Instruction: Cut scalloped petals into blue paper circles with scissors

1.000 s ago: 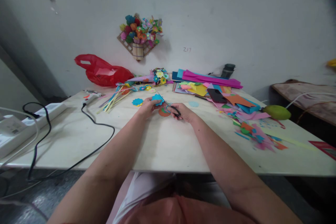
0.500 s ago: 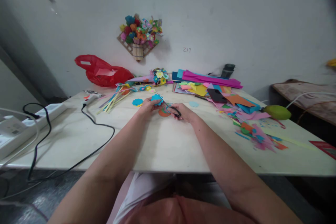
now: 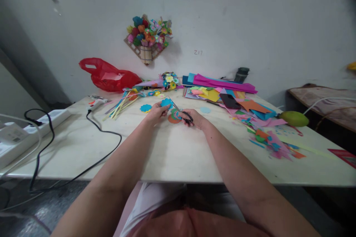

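Between the thumb and fingers of my left hand is a blue paper flower with a scalloped edge. My right hand is closed around the black handles of a pair of scissors. Their blades point up and left, with the tips close beside the flower. Under the hands lie round paper pieces, an orange disc among them, partly covered by the scissors and fingers. Left of my left hand another blue scalloped flower rests on the table, with a bit of yellow showing beneath it.
Paper strips and a red plastic bag lie at the back left. Coloured sheets, a dark phone and scraps spread over the right. A black cord loops across the left, near a white power strip.
The scissors have drawn slightly right and down, away from the blue flower. My left hand has turned the flower a little, and more of the round pieces below shows.
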Demonstrator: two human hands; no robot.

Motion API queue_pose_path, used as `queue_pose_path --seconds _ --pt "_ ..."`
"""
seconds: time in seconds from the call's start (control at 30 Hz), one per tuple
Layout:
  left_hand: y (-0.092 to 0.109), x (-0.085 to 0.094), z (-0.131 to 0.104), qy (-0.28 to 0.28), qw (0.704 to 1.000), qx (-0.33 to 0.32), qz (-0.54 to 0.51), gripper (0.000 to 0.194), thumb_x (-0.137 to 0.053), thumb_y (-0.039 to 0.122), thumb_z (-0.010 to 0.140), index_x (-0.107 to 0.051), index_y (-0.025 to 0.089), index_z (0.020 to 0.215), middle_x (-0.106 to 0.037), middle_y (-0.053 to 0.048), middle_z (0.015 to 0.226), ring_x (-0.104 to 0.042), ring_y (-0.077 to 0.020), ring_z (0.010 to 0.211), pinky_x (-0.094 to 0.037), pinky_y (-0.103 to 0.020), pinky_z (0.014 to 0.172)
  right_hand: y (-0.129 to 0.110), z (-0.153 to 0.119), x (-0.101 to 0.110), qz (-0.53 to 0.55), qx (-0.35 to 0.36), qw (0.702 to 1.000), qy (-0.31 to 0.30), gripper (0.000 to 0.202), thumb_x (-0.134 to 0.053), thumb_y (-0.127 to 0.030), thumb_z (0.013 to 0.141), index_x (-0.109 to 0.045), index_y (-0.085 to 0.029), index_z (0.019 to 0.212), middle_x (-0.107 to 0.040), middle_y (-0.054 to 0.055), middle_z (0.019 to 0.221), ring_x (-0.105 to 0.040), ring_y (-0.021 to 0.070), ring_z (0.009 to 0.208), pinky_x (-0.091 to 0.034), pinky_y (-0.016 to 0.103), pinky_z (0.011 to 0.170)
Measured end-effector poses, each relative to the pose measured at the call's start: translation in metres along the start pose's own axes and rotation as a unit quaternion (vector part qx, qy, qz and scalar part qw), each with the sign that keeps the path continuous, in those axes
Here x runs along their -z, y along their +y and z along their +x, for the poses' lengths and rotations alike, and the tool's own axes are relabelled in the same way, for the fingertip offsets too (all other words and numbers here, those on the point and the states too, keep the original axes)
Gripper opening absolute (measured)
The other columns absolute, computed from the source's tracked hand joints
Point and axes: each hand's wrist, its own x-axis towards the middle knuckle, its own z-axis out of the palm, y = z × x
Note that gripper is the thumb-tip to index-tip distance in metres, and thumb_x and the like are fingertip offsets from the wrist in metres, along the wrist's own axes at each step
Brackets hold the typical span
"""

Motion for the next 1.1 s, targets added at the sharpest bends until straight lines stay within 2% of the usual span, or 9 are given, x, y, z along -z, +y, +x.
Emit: queue_pose_path --seconds 0.13,0.3,0.43,0.53,0.6,0.83,1.1 --pt "0.0011 0.0006 -0.0009 -0.017 0.999 -0.022 0.022 0.048 -0.089 0.042 0.059 -0.046 0.021 0.056 -0.04 0.007 0.043 -0.026 -0.0052 0.04 -0.024 -0.024 0.043 0.0032 0.0015 0.002 0.011 0.015 1.0 -0.004 0.027 -0.069 -0.037 0.088 -0.06 -0.015 0.075 -0.06 -0.002 0.054 -0.049 0.0056 0.037 -0.026 0.015 0.032" --pt "-0.002 0.0032 0.0013 -0.012 1.0 0.001 0.021 0.041 -0.087 0.034 0.061 -0.048 0.02 0.057 -0.04 0.007 0.046 -0.029 -0.0054 0.041 -0.024 -0.025 0.044 0.0071 0.0052 0.0047 0.005 0.026 1.0 0.003 0.026 -0.068 -0.038 0.089 -0.061 -0.015 0.078 -0.061 -0.002 0.054 -0.05 0.0066 0.037 -0.025 0.016 0.031" --pt "-0.0034 0.0044 0.0033 0.003 1.0 0.022 0.001 0.032 -0.087 0.029 0.059 -0.058 0.018 0.066 -0.054 0.004 0.058 -0.043 -0.0067 0.045 -0.034 -0.024 0.046 0.0079 0.0054 0.0054 0.007 0.024 1.0 -0.009 0.026 -0.065 -0.038 0.091 -0.061 -0.014 0.079 -0.062 -0.001 0.055 -0.05 0.0058 0.038 -0.026 0.016 0.032" --pt "-0.0035 0.0044 0.0036 0.01 0.999 0.041 -0.008 0.031 -0.088 0.029 0.056 -0.064 0.017 0.073 -0.065 0.0 0.067 -0.058 -0.0108 0.055 -0.045 -0.024 0.053 0.0073 0.0044 0.0052 0.009 0.023 1.0 -0.016 0.026 -0.066 -0.038 0.09 -0.061 -0.014 0.078 -0.061 -0.002 0.056 -0.05 0.0058 0.038 -0.027 0.016 0.033" --pt "-0.0039 0.0044 0.0036 0.011 0.999 0.047 -0.014 0.032 -0.088 0.028 0.056 -0.067 0.016 0.075 -0.068 -0.002 0.07 -0.063 -0.0129 0.059 -0.049 -0.025 0.056 0.0069 0.004 0.0049 0.008 0.024 1.0 -0.018 0.027 -0.068 -0.038 0.088 -0.061 -0.015 0.078 -0.062 -0.002 0.056 -0.05 0.0059 0.038 -0.027 0.016 0.033" --pt "-0.0046 0.0028 0.0022 0.004 0.998 0.052 -0.03 0.031 -0.089 0.025 0.053 -0.069 0.014 0.073 -0.07 -0.004 0.07 -0.065 -0.0149 0.06 -0.051 -0.024 0.056 0.0086 0.0049 0.0054 0.004 0.029 0.999 -0.021 0.028 -0.069 -0.041 0.087 -0.063 -0.014 0.08 -0.062 -0.001 0.056 -0.05 0.0063 0.039 -0.027 0.016 0.033" --pt "-0.0011 0.0 -0.0016 -0.005 0.998 0.063 -0.022 0.027 -0.089 0.024 0.061 -0.071 0.014 0.078 -0.072 -0.006 0.075 -0.066 -0.0164 0.067 -0.051 -0.026 0.061 0.0093 0.0068 0.0052 0.006 0.035 0.999 -0.004 0.026 -0.067 -0.038 0.088 -0.061 -0.015 0.078 -0.062 -0.001 0.056 -0.051 0.0067 0.038 -0.026 0.017 0.032"
